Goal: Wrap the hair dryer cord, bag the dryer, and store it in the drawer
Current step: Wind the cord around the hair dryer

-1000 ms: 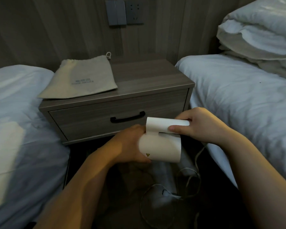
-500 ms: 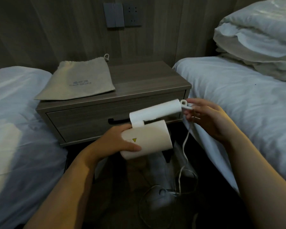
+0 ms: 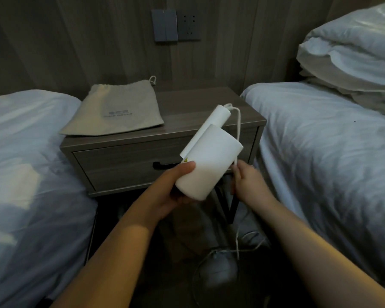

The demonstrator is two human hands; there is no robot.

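The white hair dryer (image 3: 209,161) is held up in front of the nightstand, its folded handle lying along the barrel and pointing away from me. My left hand (image 3: 176,185) grips the barrel's near end. The white cord (image 3: 238,123) leaves the handle tip, drops along the barrel's right side and passes through my right hand (image 3: 246,181), which pinches it just below the barrel. More cord lies looped on the dark floor (image 3: 220,254). A beige drawstring bag (image 3: 116,112) lies flat on the nightstand top. The drawer (image 3: 125,165) is closed; its black handle is partly hidden by the dryer.
The wooden nightstand (image 3: 209,101) stands between two beds with white sheets, one on the left (image 3: 27,163) and one on the right (image 3: 325,152). Folded pillows (image 3: 351,58) are stacked on the right bed. A switch and socket panel (image 3: 176,25) sits on the wall above.
The dryer has been raised and turned, its handle now folded along the barrel and pointing away. My right hand moved from the handle tip down the cord to below the barrel.
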